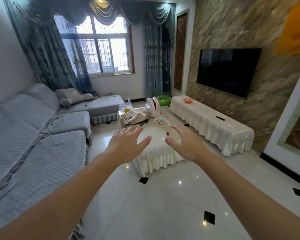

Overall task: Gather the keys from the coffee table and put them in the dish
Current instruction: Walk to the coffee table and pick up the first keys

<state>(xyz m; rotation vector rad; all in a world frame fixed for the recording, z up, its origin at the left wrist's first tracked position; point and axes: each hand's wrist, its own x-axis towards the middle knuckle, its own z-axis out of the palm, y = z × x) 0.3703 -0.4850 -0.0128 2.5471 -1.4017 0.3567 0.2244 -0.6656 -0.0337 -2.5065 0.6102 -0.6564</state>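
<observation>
both arms reach forward over the tiled floor toward the coffee table (156,153), which wears a cream cloth with a pleated skirt and stands between the grey sofa (33,135) and the long cloth-draped tv bench (211,125). the left hand (126,144) is spread wide with fingers fanned and nothing in it, palm down, in front of the table's near left part; the right hand (182,144) is also empty, fingers apart and loosely curled, thumb pointing in toward the left thumb, in front of the table's near right part. between the two hands, on the table top beyond the thumbs, lies a small dark object that looks like the keys (167,133); it is too small to make out its long axis or which way it points. farther back on the table stand a small bottle (160,119) with a red cap, upright, a patterned bag (133,116) lying on its side with a dark strap, and a clear plastic bag (126,107) behind it. an orange-pink dish (188,100) sits on the tv bench, toward its far end, well apart from the table and the hands. a black tv (227,71) hangs on the wall above the bench
</observation>
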